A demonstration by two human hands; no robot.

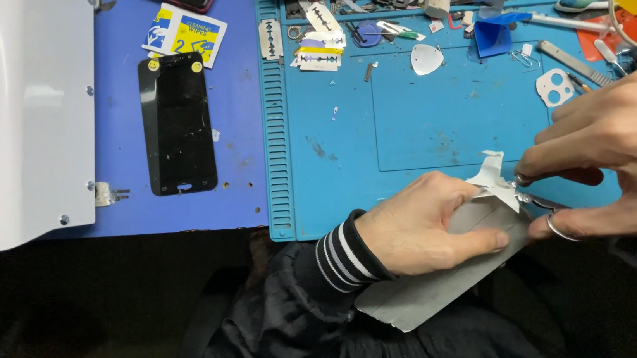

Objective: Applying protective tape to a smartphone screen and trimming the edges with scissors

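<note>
Left hand (428, 223), striped cuff at the wrist, lies palm-down with fingers closed at the desk's near edge. Right hand (620, 154) pinches, fingertips together.
</note>
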